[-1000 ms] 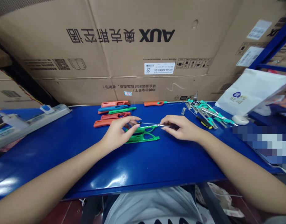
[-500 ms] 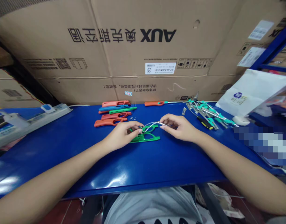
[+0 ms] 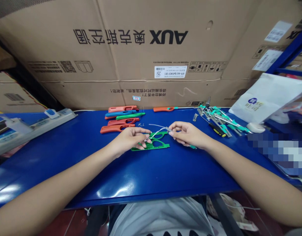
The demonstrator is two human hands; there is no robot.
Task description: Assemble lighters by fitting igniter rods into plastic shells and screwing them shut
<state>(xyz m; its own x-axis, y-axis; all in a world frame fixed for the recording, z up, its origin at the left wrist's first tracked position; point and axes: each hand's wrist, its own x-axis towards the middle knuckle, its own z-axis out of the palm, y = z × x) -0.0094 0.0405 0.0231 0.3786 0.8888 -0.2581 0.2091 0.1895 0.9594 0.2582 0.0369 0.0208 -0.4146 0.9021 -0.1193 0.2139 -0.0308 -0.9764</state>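
My left hand (image 3: 131, 141) is closed, thumb and fingers pinching the end of a thin white wire (image 3: 158, 131) over the green lighter shell halves (image 3: 162, 145). These lie on the table, partly under that hand. My right hand (image 3: 186, 134) is wrapped round a lighter nozzle assembly, whose teal end (image 3: 193, 147) sticks out below the fingers. Most of it is hidden in the palm. From its near end the white wire runs to my left fingers. A clear thin tube (image 3: 156, 125) also comes out there, its other end free in the air.
Left of centre lie several coloured lighter handles (image 3: 118, 128). An orange lighter (image 3: 163, 109) rests by the cardboard box (image 3: 131, 72). To the right are piled nozzle parts (image 3: 223, 121), a yellow-black screwdriver (image 3: 217, 129) and a white bag (image 3: 266, 98). A power strip (image 3: 42, 126) stands left.
The clear tube's left end has come away from my left fingers and now points freely left. My right hand has turned slightly, and the teal end now shows below it.
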